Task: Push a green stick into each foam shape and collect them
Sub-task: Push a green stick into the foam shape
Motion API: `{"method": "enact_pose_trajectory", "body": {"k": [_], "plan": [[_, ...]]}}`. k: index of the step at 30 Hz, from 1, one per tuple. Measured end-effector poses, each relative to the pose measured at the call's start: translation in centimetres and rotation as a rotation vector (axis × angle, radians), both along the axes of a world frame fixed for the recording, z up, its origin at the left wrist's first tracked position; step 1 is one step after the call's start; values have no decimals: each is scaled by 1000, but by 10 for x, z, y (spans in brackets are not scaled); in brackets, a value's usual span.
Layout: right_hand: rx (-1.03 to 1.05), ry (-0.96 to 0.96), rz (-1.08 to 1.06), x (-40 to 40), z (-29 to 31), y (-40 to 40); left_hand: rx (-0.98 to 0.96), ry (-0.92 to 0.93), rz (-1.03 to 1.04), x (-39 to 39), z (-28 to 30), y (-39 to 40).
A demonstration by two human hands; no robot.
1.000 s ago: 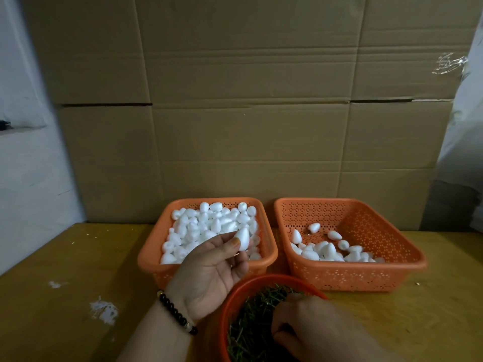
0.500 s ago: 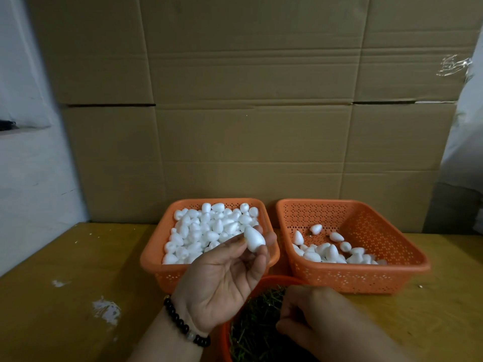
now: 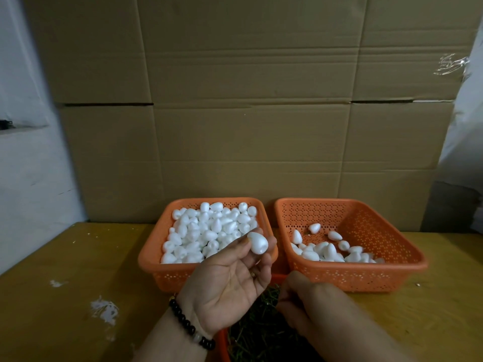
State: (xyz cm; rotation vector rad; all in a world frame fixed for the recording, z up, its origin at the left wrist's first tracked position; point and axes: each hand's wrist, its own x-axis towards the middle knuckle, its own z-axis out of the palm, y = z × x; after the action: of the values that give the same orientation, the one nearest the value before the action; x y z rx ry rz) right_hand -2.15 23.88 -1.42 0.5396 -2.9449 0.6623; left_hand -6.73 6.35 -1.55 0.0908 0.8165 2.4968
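My left hand (image 3: 230,280) is raised palm up and pinches a white egg-shaped foam piece (image 3: 258,243) between thumb and fingertips, in front of the left orange basket (image 3: 151,259) heaped with several foam pieces. My right hand (image 3: 311,301) reaches down into the orange bowl (image 3: 222,343) of green sticks (image 3: 256,333), its fingers curled among them; what they hold is hidden. The right orange basket (image 3: 407,259) holds several foam pieces on its floor.
Both baskets stand side by side on a yellow wooden table (image 3: 65,288), backed by a wall of cardboard boxes (image 3: 248,113). White paint marks (image 3: 104,309) spot the table at the left. A white wall (image 3: 23,165) borders the left side.
My left hand has lifted the foam piece up and to the right, out over the basket's near rim. My right hand has stayed in the bowl of sticks.
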Motion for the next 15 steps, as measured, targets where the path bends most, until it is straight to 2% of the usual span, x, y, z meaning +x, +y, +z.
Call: {"method": "enact_pose_trajectory", "body": {"k": [15], "plan": [[-206,164,12,-3,-3,6,20,-111,98,0,-1,10]]}}
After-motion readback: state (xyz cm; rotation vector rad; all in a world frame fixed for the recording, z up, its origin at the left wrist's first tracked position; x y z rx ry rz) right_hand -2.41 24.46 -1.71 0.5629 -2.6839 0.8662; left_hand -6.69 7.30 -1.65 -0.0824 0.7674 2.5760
